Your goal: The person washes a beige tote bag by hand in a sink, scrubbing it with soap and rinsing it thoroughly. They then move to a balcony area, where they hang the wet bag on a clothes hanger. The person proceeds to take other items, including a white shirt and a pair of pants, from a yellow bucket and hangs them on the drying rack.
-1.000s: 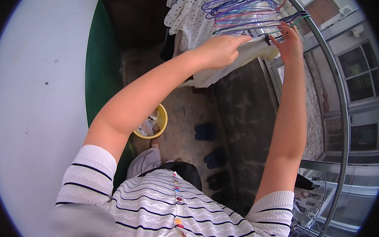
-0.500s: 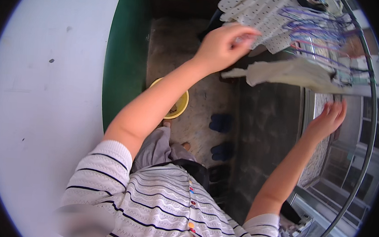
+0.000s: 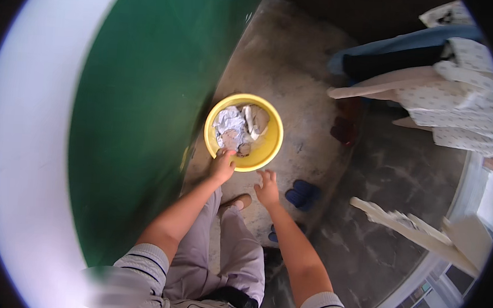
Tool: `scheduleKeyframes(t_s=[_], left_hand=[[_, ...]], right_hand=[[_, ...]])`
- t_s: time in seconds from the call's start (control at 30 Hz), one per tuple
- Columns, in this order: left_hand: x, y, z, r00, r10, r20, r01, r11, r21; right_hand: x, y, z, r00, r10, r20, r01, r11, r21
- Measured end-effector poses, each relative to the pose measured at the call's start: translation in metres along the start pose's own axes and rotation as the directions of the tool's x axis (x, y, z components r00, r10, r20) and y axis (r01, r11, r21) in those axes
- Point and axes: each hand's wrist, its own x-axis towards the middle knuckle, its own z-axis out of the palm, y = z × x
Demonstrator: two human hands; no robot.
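Yellow basin (image 3: 266, 149) stood on the floor (image 3: 311, 110) near the centre of the frame, with crumpled pale cloths (image 3: 230, 121) inside it. Half a second earlier both hands were raised near the hanging clothes (image 3: 461, 105) at upper right; now they had dropped to the basin's lower edge, so the work appeared to have shifted there. The right hand (image 3: 267, 190) had a wide, empty grip just off the rim; the left hand (image 3: 222, 166) overlapped the rim, its grip impossible to tell.
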Motion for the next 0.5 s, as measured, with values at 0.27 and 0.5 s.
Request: scheduleKeyframes(t_s=[0.27,0.5], left_hand=[[0.156,-0.054,0.058,0.981,-0.149,0.124,0.122,0.972,0.2],[0.171,-0.09,0.07,0.998,-0.051,-0.038,0.057,0.986,0.156]], right_hand=[[0.22,0.053,0.084,0.985,0.016,0.173,0.038,0.952,-0.302],[0.241,0.089,0.121,0.999,-0.021,0.033,0.025,0.99,-0.137]])
